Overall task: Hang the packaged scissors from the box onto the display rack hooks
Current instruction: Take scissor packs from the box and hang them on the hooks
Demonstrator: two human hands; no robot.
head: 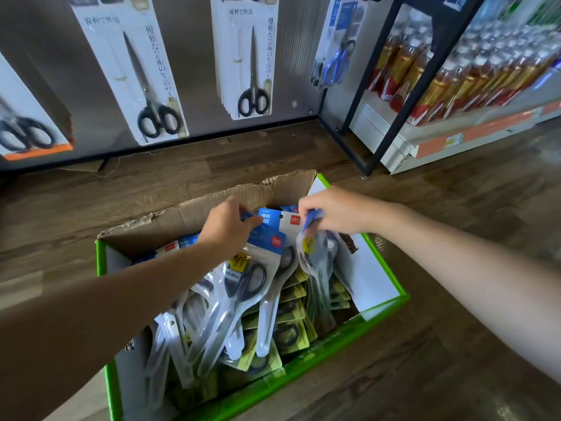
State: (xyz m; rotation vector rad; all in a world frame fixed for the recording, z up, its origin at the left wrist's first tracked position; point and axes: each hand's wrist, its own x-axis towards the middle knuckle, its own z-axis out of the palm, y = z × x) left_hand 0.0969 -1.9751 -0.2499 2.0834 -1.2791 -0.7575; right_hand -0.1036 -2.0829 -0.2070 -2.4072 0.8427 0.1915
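Observation:
An open cardboard box (170, 226) with green edges sits on the floor, full of packaged scissors with blue header cards. My left hand (226, 229) grips the blue tops of a bunch of scissors packs (252, 278) that fan down into the box. Beside it, my right hand (331, 212) pinches the top of another scissors pack (315, 259), lifted over the box's right side. On the display rack panel (194, 71) behind the box hang larger scissors cards (246, 59); its hooks are out of view.
A black metal shelf frame (391, 95) stands at the right with rows of bottles (473, 65) on a white shelf. Blue-handled scissors packs (337, 50) hang near that frame. Wood-look floor (455, 208) surrounds the box.

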